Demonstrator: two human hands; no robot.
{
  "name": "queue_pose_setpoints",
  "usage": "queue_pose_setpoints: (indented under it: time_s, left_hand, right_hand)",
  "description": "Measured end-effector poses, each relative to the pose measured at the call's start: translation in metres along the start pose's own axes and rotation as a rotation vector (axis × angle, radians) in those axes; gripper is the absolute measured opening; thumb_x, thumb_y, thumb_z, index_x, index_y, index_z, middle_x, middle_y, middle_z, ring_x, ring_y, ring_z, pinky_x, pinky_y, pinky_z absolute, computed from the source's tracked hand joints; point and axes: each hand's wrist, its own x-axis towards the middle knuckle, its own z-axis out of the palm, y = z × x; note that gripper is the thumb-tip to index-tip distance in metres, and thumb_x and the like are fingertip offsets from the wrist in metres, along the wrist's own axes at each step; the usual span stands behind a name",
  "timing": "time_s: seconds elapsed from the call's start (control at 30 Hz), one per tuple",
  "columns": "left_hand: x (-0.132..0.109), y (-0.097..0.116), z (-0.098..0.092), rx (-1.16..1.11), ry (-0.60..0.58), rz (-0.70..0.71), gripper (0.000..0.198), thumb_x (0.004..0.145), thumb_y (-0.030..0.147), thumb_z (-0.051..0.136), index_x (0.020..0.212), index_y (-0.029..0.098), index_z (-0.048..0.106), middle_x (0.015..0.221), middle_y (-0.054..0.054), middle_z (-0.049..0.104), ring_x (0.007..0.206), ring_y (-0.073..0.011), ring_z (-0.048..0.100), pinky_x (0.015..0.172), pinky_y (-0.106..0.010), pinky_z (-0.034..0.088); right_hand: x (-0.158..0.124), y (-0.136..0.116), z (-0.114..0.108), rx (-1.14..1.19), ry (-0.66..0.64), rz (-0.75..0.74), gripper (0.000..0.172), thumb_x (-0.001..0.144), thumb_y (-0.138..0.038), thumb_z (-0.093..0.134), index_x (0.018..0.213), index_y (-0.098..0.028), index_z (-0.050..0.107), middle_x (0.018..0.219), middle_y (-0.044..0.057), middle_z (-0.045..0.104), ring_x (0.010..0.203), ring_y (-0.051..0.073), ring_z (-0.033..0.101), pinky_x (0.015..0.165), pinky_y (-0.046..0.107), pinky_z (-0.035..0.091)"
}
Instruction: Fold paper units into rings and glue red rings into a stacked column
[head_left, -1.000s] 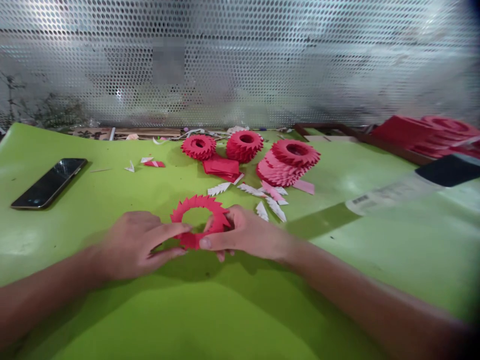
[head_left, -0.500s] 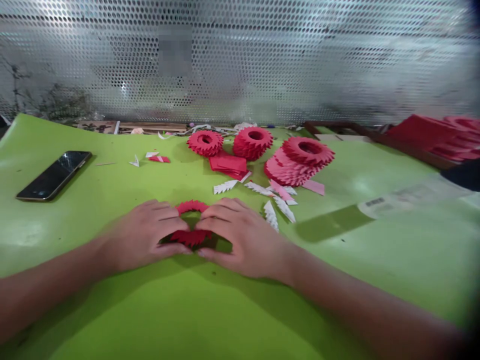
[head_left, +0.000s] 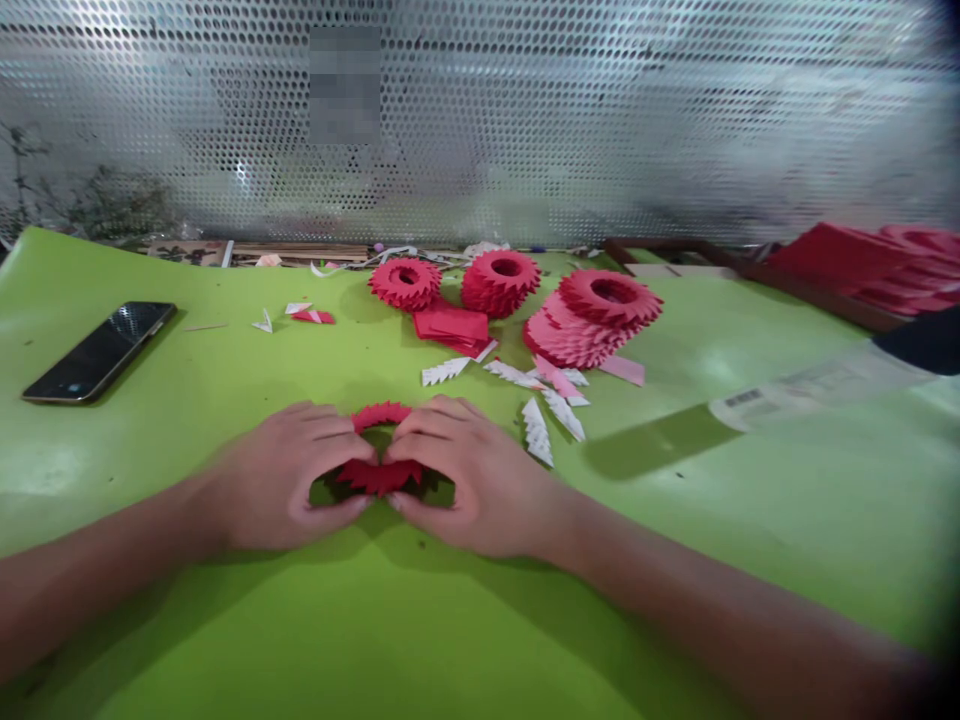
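Between my two hands is a red folded-paper ring (head_left: 381,478) with a jagged, toothed edge, low over the green tabletop. My left hand (head_left: 292,472) grips its left side, fingers curled over the top and thumb at the near edge. On the opposite side my right hand (head_left: 472,470) holds it the same way, and the fingertips of both hands nearly meet over the ring's near part. The ring's sides are hidden under my fingers. Beyond it lie white folded-paper strips (head_left: 537,432) and a stack of red paper rectangles (head_left: 451,325).
Farther back stand a small red paper ring (head_left: 405,284), a red ring stack (head_left: 501,283) and a pink-and-red stack (head_left: 592,320). A phone (head_left: 101,352) lies at left. On the right are a clear tube-like object (head_left: 810,385) and a tray of red paper (head_left: 847,260).
The ring's near side has tilted a little, and my thumbs have shifted slightly against it. Both hands keep their hold. The whole view has moved slightly.
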Motion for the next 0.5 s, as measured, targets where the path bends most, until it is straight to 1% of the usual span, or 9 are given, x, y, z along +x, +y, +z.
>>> queue_pose_setpoints:
  time_s: [0.13,0.23,0.37,0.5]
  left_hand:
    - [0.0001,0.0031,0.0023,0.021,0.016,-0.005,0.013,0.090,0.026,0.070,0.101,0.019,0.071,0.091,-0.001,0.076,0.079,-0.0204,0.066,0.078,-0.038,0.048]
    - [0.0002,0.0047,0.0046,0.052,0.032,-0.027,0.011,0.089,0.026,0.070,0.097,0.019,0.070,0.089,-0.002,0.076,0.078,-0.0214,0.066,0.075,-0.039,0.048]
    - [0.0012,0.0043,0.0057,0.038,0.034,-0.026,0.012,0.087,0.020,0.067,0.099,0.019,0.070,0.090,-0.001,0.076,0.078,-0.0206,0.066,0.077,-0.039,0.050]
    - [0.0020,0.0033,0.0061,0.038,0.040,-0.025,0.012,0.085,0.018,0.065,0.096,0.019,0.070,0.087,-0.001,0.075,0.076,-0.0203,0.065,0.076,-0.039,0.050]
  right_hand:
    - [0.0003,-0.0045,0.0012,-0.008,0.018,0.013,0.013,0.084,-0.022,0.073,0.095,-0.015,0.073,0.096,0.004,0.074,0.094,0.021,0.063,0.098,0.042,0.047]
    - [0.0004,-0.0063,0.0019,-0.022,0.033,0.031,0.014,0.083,-0.022,0.073,0.095,-0.015,0.073,0.096,0.005,0.074,0.094,0.021,0.062,0.097,0.043,0.047]
    - [0.0009,-0.0071,0.0022,-0.038,0.038,0.040,0.013,0.082,-0.022,0.073,0.092,-0.014,0.074,0.094,0.004,0.074,0.093,0.022,0.061,0.095,0.043,0.047]
    - [0.0016,-0.0073,0.0019,-0.063,0.068,0.057,0.014,0.080,-0.023,0.075,0.091,-0.015,0.073,0.094,0.005,0.074,0.093,0.023,0.061,0.093,0.044,0.047]
